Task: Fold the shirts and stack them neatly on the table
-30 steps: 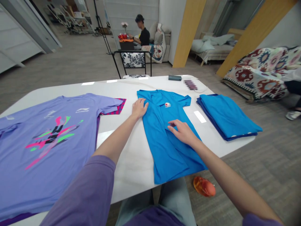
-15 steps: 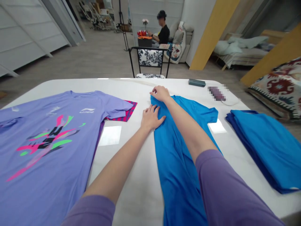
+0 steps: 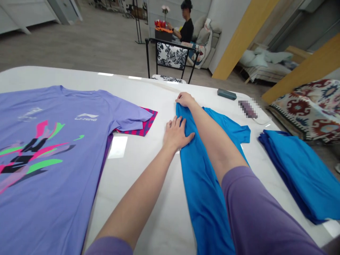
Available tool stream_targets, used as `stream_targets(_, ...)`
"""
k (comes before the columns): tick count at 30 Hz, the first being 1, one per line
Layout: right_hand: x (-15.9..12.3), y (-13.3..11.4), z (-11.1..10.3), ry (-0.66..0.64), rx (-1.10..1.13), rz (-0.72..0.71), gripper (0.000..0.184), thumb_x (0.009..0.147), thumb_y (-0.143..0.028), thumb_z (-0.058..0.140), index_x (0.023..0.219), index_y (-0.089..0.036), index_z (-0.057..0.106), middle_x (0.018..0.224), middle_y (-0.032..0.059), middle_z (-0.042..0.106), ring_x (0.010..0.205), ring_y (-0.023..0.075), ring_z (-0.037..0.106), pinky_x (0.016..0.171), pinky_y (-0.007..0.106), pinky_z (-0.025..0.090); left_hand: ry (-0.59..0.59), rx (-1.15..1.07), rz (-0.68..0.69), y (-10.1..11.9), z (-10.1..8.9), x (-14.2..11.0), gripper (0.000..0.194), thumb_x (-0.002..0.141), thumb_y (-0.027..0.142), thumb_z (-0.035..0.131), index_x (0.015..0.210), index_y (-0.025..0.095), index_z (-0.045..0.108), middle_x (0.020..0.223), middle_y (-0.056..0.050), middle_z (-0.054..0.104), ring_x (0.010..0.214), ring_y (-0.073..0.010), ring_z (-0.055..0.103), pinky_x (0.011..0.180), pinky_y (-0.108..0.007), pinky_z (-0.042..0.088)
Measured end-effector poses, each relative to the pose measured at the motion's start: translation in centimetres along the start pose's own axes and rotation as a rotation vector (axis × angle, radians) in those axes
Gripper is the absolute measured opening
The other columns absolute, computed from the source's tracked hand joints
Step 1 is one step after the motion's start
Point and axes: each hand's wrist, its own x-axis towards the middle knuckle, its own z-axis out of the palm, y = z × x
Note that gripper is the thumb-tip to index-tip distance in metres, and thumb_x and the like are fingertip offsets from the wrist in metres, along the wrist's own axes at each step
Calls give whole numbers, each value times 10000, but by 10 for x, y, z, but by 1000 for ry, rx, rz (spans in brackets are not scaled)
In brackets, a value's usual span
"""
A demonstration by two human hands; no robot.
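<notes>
A blue T-shirt point(image 3: 202, 170) lies lengthwise on the white table, folded narrow, with one sleeve sticking out to the right. My right hand point(image 3: 186, 100) pinches its far left corner between thumb and fingers. Just nearer to me, my left hand point(image 3: 177, 134) rests flat with spread fingers on the shirt's left edge, partly on the table. To the left, a purple T-shirt point(image 3: 79, 156) with a colourful print is spread out. A pink-and-purple checked sleeve point(image 3: 148, 124) shows from under it.
Folded blue clothes point(image 3: 302, 170) are stacked at the table's right. A dark green case point(image 3: 226, 94) and a blurred phone-like object point(image 3: 248, 109) with a cable lie at the far right. Past the far edge stands a patterned chair point(image 3: 171, 55); a person point(image 3: 188, 30) sits beyond.
The view has tilted and turned slightly, shifting the table within the frame. My hands stay at the blue T-shirt's left edge, the right one still pinching its corner.
</notes>
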Motion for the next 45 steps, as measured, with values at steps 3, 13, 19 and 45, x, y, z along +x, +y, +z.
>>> stream_targets(3, -2, 1, 7, 17, -46, -47, 300, 1016, -410, 730, 1181, -160, 731, 1232, 97, 750, 1254, 303, 628, 1223, 605, 345, -11, -18, -10, -3, -1, 1, 933, 994, 830, 473, 1723, 248, 432, 1836, -103, 310, 1726, -430, 160, 1395, -658, 190)
stream_targets(13, -156, 79, -50, 10, -178, -358, 614, 1163, -605, 330, 1561, -237, 617, 1613, 133, 621, 1461, 334, 553, 1264, 526, 357, -54, 31, -26, -1, -9, -2, 978, 946, 887, 480, 1729, 303, 440, 1857, -70, 273, 1736, -409, 122, 1386, -613, 178)
stream_targets(19, -199, 121, -47, -110, -276, -157, 746, 1154, -642, 287, 1796, -264, 262, 1859, 68, 262, 1713, 320, 258, 1398, 604, 138, -117, 109, -32, 17, -13, -9, 1016, 948, 900, 426, 1770, 306, 365, 1880, -79, 194, 1743, -408, 95, 1367, -612, 184)
stream_targets(45, -749, 148, -54, 139, -245, 125, 851, 1095, -728, 417, 1813, -329, 196, 1859, 67, 255, 1693, 370, 318, 1382, 655, 256, -331, 81, 557, 151, -62, -348, 885, 1058, 758, 474, 1800, 320, 271, 1881, -62, 178, 1753, -355, 125, 1424, -621, 191)
